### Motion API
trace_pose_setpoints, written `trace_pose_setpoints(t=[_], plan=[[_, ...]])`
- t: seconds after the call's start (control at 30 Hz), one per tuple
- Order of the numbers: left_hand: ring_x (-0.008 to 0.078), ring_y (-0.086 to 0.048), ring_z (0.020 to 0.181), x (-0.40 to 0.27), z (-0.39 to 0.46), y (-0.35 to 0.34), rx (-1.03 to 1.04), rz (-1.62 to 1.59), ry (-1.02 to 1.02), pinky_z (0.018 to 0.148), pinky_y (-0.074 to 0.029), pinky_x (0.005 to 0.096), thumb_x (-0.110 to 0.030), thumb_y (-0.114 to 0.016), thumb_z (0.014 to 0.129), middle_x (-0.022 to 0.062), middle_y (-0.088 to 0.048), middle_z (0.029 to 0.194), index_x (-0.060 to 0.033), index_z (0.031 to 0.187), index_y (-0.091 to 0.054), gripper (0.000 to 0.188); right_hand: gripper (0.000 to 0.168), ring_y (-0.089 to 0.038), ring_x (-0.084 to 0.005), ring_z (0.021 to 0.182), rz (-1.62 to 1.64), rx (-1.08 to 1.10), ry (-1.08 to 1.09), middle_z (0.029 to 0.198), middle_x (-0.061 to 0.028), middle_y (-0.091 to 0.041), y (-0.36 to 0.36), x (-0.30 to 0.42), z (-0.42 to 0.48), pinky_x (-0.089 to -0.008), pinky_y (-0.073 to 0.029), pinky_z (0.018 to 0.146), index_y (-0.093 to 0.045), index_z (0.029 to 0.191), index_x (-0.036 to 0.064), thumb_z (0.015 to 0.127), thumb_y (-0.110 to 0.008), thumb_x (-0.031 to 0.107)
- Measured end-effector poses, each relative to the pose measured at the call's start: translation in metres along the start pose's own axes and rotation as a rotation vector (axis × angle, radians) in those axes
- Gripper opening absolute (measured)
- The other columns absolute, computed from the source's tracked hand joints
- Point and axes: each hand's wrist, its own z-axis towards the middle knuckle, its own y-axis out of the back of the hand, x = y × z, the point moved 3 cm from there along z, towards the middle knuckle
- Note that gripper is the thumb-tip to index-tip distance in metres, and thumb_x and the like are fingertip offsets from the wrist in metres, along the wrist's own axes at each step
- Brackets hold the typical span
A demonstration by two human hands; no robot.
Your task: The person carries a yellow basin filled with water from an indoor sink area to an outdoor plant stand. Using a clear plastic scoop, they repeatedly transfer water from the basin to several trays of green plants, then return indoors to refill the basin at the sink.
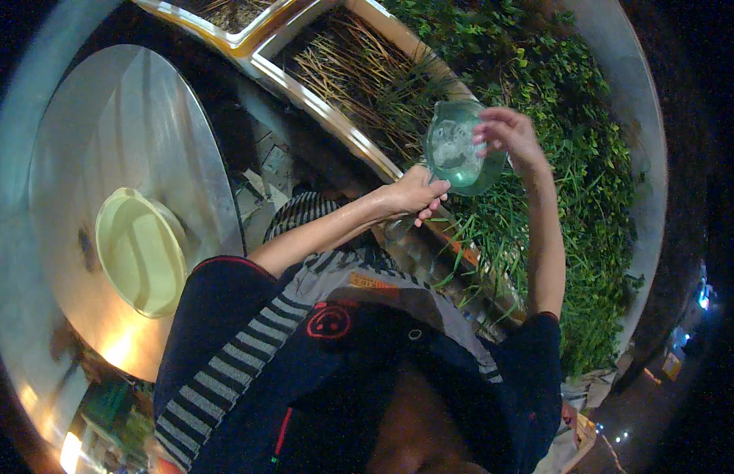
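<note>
My left hand point(419, 192) grips the handle of a translucent green plastic dipper point(435, 155). Clear liquid with bright, whitish patches, probably water, is inside the dipper. Over its right rim hangs my right hand point(512, 137), fingers bent loosely and a little apart. Nothing shows in those fingers; whether their tips touch the liquid is unclear. The dipper is above the edge of a long planter box point(349, 133), between a bed of dry cut stalks point(355, 71) and leafy green plants point(580, 118).
At left stands a round metal table point(124, 106) bearing a pale yellow plastic basin point(142, 249) that seems to hold liquid. A second box point(224, 15) adjoins the planter at the top. A pale curved wall point(645, 136) runs behind the greenery. Broken tile pieces point(266, 183) lie on the ground.
</note>
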Motion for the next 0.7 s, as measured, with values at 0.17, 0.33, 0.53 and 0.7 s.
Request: trace_pose_setpoints(t=[0.17, 0.33, 0.53, 0.7], plan=[[0.0094, -0.040, 0.034, -0.010, 0.007, -0.015, 0.057, 0.019, -0.007, 0.028, -0.038, 0.0242, -0.020, -0.045, 0.084, 0.0017, -0.041, 0.051, 0.0020, 0.075, -0.044, 0.024, 0.016, -0.051, -0.0135, 0.045, -0.597, 0.011, 0.112, 0.057, -0.0058, -0.055, -0.013, -0.059, 0.000, -0.0278, -0.039, 0.040, -0.053, 0.082, -0.003, 0.075, -0.050, 0.011], [0.0095, -0.039, 0.034, -0.007, 0.025, -0.013, 0.076, -0.027, 0.006, 0.028, -0.038, 0.0242, -0.019, -0.044, 0.084, 0.0015, -0.040, 0.051, 0.0017, 0.075, -0.042, 0.023, 0.010, -0.039, -0.0075, 0.038, 0.311, 0.065, -0.173, 0.055, -0.0004, -0.046, -0.005, -0.023, 0.007, -0.0203, -0.029, 0.031, -0.050, 0.082, 0.002, 0.074, -0.053, 0.007], [0.0096, -0.040, 0.034, -0.002, 0.038, -0.013, 0.115, -0.011, 0.038, 0.028, -0.039, 0.0249, -0.019, -0.044, 0.084, 0.0020, -0.040, 0.051, 0.0019, 0.076, -0.043, 0.023, 0.045, -0.057, -0.0286, 0.085, 0.403, -0.222, 0.222, 0.101, -0.0227, -0.051, 0.025, 0.045, 0.005, -0.0379, -0.051, 0.071, -0.034, 0.114, -0.009, 0.074, -0.052, 0.000], [0.0100, -0.040, 0.035, -0.006, 0.038, -0.020, 0.133, 0.038, 0.039, 0.029, -0.039, 0.0246, -0.021, -0.044, 0.085, 0.0023, -0.040, 0.051, 0.0032, 0.075, -0.043, 0.026, 0.040, -0.058, -0.0277, 0.084, 0.176, -0.443, 0.193, 0.099, -0.0214, -0.052, 0.050, 0.033, -0.030, -0.0354, -0.051, 0.068, -0.037, 0.112, -0.008, 0.076, -0.052, 0.003]])
